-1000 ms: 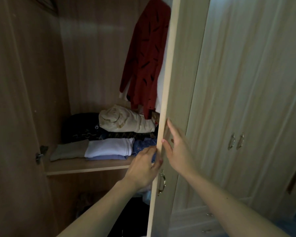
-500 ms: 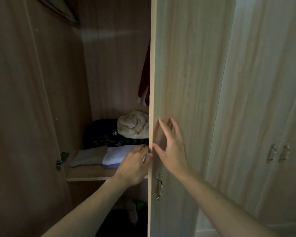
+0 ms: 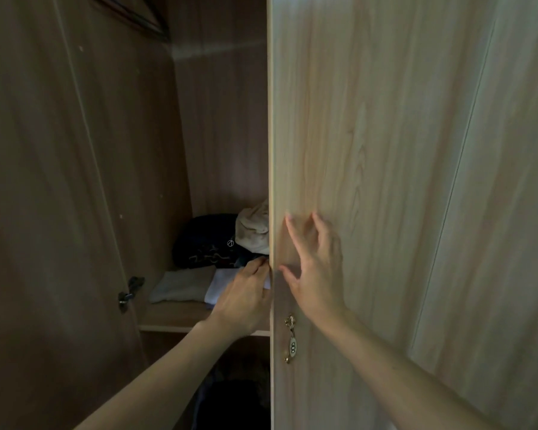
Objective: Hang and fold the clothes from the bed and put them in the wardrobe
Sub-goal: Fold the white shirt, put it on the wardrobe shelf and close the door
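Note:
A light wooden wardrobe door (image 3: pixel 354 135) stands partly swung across the opening. My right hand (image 3: pixel 316 268) presses flat on its front with fingers spread, above the brass handle (image 3: pixel 291 338). My left hand (image 3: pixel 246 297) grips the door's free edge, fingers curled round it. Behind the door, a shelf (image 3: pixel 174 319) holds folded clothes: a dark patterned garment (image 3: pixel 204 243), a beige one (image 3: pixel 253 228) on top, a grey piece (image 3: pixel 184 285) and a white piece (image 3: pixel 222 282) in front.
The other wardrobe door (image 3: pixel 53 212) stands open on the left, with a metal hinge (image 3: pixel 130 291) at shelf height. Further wardrobe panels (image 3: pixel 494 212) fill the right. Something dark (image 3: pixel 230 405) lies below the shelf.
The door has swung further shut, hiding the hanging red garment and more of the shelf. Both hands have stayed on the door and moved with it.

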A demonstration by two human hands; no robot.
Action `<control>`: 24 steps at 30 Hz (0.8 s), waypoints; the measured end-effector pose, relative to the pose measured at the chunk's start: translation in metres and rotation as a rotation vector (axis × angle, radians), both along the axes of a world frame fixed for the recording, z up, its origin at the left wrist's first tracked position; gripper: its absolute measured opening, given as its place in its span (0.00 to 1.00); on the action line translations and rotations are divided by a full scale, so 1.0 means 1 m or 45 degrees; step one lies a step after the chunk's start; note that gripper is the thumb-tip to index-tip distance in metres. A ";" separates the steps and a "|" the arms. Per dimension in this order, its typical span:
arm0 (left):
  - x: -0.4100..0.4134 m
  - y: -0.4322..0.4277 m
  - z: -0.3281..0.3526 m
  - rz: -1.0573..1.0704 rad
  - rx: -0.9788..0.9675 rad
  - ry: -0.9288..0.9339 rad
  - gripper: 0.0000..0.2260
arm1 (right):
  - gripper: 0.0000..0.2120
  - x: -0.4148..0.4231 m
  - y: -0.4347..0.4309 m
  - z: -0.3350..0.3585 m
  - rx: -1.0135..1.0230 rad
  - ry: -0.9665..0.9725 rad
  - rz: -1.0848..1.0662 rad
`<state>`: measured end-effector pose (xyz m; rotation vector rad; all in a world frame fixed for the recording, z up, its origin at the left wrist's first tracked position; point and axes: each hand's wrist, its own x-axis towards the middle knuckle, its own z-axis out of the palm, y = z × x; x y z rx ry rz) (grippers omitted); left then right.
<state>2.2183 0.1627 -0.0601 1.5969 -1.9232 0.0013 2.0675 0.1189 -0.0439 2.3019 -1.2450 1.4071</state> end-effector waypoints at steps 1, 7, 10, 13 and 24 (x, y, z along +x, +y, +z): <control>0.000 -0.005 0.001 0.020 -0.006 -0.018 0.27 | 0.47 0.002 -0.004 0.001 -0.001 0.009 0.001; 0.010 -0.035 -0.001 0.086 0.027 -0.071 0.19 | 0.46 0.016 -0.022 0.002 -0.027 0.017 -0.044; 0.018 -0.050 0.001 0.089 0.048 -0.099 0.18 | 0.46 0.024 -0.034 0.003 -0.034 0.022 -0.099; 0.027 -0.065 0.001 0.055 0.110 -0.093 0.24 | 0.46 0.035 -0.046 0.004 -0.027 0.044 -0.171; 0.041 -0.090 -0.002 0.025 0.162 0.005 0.34 | 0.48 0.058 -0.082 0.008 0.015 0.209 -0.424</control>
